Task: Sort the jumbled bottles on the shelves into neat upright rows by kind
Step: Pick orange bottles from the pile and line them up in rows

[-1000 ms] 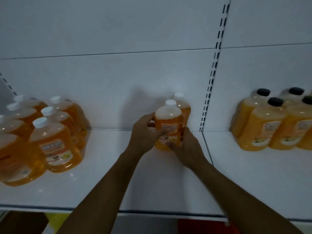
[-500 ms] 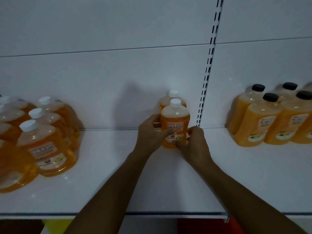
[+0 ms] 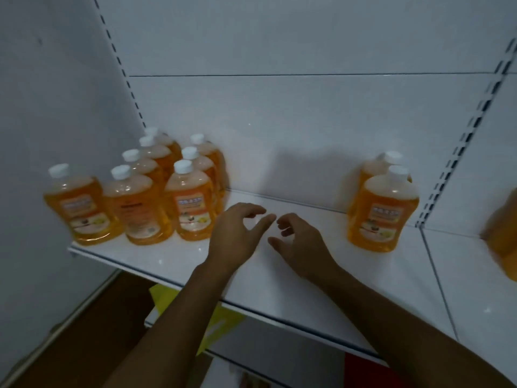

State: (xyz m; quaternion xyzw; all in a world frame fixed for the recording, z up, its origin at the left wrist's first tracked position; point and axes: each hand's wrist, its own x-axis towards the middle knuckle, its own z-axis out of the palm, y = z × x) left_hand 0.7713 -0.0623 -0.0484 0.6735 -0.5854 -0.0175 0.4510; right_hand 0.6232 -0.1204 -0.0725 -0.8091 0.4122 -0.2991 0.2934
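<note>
Two orange bottles with white caps stand upright one behind the other at the right of the white shelf [image 3: 279, 275]; the front one [image 3: 383, 211] hides most of the rear one [image 3: 376, 163]. Several more white-capped orange bottles [image 3: 190, 203] stand in rows at the shelf's left end. My left hand [image 3: 237, 233] and my right hand [image 3: 299, 239] hover over the bare middle of the shelf, fingers loosely curled and holding nothing, well left of the pair.
A blurred orange bottle [image 3: 503, 233] shows at the right edge on the neighbouring shelf section. Slotted uprights [image 3: 453, 163] flank the bay. Below the shelf lie a yellow thing [image 3: 221, 326] and something red [image 3: 363, 368].
Both hands have let go of the front white-capped bottle and drawn away to the left. The view has swung left, bringing the left group of bottles toward the centre.
</note>
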